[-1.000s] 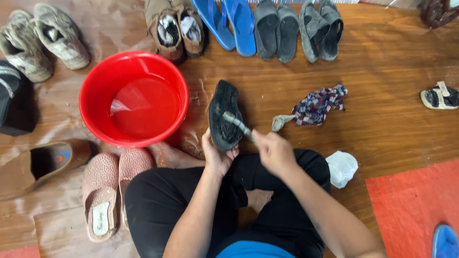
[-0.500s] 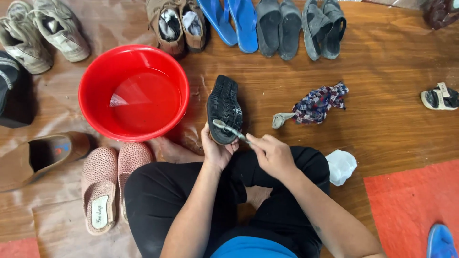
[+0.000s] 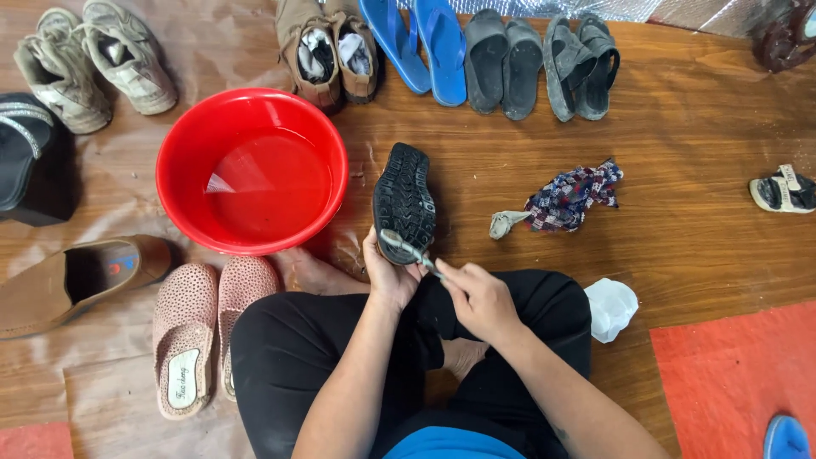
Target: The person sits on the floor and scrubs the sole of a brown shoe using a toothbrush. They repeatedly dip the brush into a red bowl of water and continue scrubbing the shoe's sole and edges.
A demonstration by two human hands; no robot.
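While sitting at mid-frame, I am gripping the black rubber-soled shoe by its heel in my left hand, sole up; my right hand is pinching a small brush. It seems light, stiff, probably wet-slick.

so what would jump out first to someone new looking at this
The red basin of water at left centre grabs the eye. Beside it, the left hand holds a black shoe sole-up while the right hand works a small brush on it. Footwear lines the top edge.
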